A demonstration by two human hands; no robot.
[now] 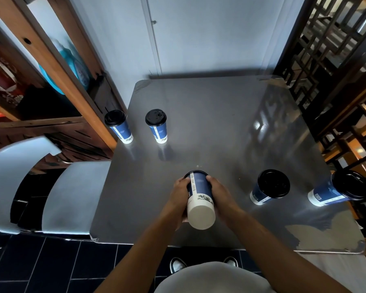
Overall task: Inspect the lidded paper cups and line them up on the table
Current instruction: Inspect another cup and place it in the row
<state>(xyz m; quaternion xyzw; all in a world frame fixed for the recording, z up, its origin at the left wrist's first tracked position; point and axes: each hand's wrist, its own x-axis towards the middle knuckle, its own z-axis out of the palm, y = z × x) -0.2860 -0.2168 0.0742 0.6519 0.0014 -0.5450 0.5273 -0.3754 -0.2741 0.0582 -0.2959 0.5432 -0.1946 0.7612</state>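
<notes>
Where both hands clasp — tilted cup

Bare forearms, no sleeves — grey top, dark-and-white shoes.

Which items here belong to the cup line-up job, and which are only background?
Job: blue paper cup tipped bottom-up between left hand and right hand; four standing blue black-lidded cups; grey metal table.
Background: grey chair; wooden shelf; dark lattice screen.
</notes>
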